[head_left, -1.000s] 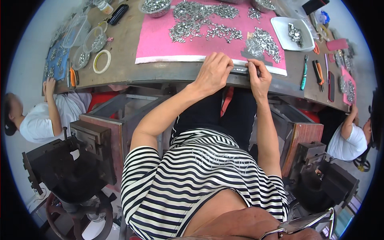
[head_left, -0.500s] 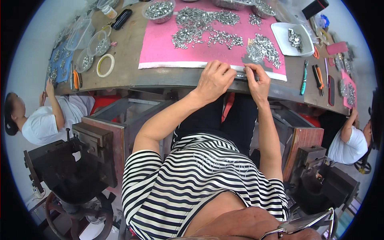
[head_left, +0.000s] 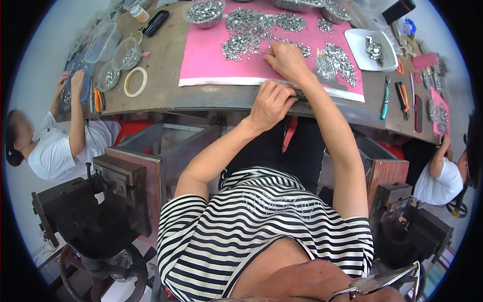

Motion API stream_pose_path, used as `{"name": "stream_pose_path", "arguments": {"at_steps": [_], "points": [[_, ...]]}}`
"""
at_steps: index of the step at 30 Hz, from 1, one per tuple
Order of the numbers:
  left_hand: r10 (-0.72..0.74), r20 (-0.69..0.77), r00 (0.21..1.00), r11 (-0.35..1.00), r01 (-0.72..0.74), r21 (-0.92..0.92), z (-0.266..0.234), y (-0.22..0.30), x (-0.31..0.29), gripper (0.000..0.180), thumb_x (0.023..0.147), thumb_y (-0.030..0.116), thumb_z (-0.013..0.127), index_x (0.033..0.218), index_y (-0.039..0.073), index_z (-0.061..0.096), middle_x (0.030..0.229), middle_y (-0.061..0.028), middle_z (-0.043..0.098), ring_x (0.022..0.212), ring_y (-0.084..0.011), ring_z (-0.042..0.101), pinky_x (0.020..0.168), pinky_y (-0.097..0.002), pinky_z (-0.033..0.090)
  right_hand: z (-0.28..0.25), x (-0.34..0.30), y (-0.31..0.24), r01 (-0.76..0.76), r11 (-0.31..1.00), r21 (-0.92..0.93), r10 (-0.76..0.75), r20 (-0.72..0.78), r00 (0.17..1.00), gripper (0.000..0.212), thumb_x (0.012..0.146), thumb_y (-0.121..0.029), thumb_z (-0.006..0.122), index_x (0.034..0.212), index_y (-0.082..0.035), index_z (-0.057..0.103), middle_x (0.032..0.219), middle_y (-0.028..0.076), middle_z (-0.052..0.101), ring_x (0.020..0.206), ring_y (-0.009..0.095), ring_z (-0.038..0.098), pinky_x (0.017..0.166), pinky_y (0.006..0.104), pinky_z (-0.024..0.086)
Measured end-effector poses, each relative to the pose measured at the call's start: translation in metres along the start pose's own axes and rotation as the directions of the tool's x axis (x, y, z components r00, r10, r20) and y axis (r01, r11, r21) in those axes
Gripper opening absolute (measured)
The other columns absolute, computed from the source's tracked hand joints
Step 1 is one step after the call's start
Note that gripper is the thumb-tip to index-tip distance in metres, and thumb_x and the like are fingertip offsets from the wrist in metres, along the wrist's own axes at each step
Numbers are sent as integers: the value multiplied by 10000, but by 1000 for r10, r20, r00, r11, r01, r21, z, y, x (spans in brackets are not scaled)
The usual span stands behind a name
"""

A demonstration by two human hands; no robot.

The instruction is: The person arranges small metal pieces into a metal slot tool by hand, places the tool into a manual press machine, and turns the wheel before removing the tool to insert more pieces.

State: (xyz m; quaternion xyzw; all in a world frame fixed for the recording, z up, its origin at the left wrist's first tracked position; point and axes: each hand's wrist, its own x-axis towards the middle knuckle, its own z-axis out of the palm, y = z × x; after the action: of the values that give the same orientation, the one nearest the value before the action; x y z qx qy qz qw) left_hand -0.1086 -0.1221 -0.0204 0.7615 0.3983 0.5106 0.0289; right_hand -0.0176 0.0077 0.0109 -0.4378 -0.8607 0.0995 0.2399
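Observation:
My left hand [head_left: 272, 104] is at the bench's front edge, its fingers closed on a dark narrow strip [head_left: 300, 95]. Only a short end of the strip shows beyond the fingers, partly behind my right forearm. Farther forward, my right hand [head_left: 290, 62] is over the pink mat [head_left: 206, 63], fingers curled and pinched together. Its fingertips are beside the small shiny silver pieces [head_left: 241, 46]; whether they hold one is hidden. Another heap of silver pieces [head_left: 338, 63] lies on the mat to the right of that hand.
Clear tubs [head_left: 205, 22] of silver pieces stand at the back. To the right are a white tray [head_left: 355, 48], a teal-handled tool [head_left: 386, 100] and orange-handled pliers [head_left: 402, 98]. A tape roll [head_left: 135, 82] lies left. People work at both sides; dark machines [head_left: 90, 201] flank me.
My right hand has left the strip and moved forward and left to the silver pieces. My left hand stays at the strip. The left-hand person has raised a hand over the blue mat.

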Motion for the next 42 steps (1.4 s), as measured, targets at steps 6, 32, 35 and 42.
{"name": "stream_pose_path", "arguments": {"at_steps": [6, 32, 35, 42], "points": [[6, -12, 1000, 1000, -6, 9, 3, -4, 0, 235, 788, 86, 778, 929, 69, 590, 920, -58, 636, 880, -277, 563, 817, -421, 441, -8, -5, 2, 3, 999, -42, -3, 14, 1000, 170, 834, -139, 649, 830, 30, 663, 832, 227, 694, 754, 410, 674, 692, 486, 527], [-24, -8, 1000, 1000, 24, -6, 3, -3, -4, 285, 788, 73, 808, 972, 65, 590, 988, -44, 707, 883, -253, 613, 845, -398, 444, -63, -136, 6, 45, 968, 248, 1, -182, 983, 109, 853, 13, 704, 954, 0, 666, 951, 113, 654, 883, 281, 641, 794, 350, 501], [-7, -23, 1000, 1000, 7, -4, 3, -3, -5, 264, 802, 75, 780, 977, 71, 583, 972, -35, 652, 889, -257, 586, 829, -399, 449, -65, -136, 1, 65, 982, 177, -35, -166, 986, 131, 839, 13, 711, 958, -20, 668, 961, 102, 647, 904, 294, 632, 823, 370, 489], [-101, 86, 991, 987, 89, 136, -34, -5, 0, 467, 798, 281, 800, 1172, 75, 613, 1130, -86, 600, 1050, -290, 542, 930, -459, 379, -78, -150, 2, 49, 999, 3, -48, -185, 982, 314, 845, -61, 730, 1149, -34, 659, 1080, 112, 642, 990, 293, 629, 906, 374, 466]]}}
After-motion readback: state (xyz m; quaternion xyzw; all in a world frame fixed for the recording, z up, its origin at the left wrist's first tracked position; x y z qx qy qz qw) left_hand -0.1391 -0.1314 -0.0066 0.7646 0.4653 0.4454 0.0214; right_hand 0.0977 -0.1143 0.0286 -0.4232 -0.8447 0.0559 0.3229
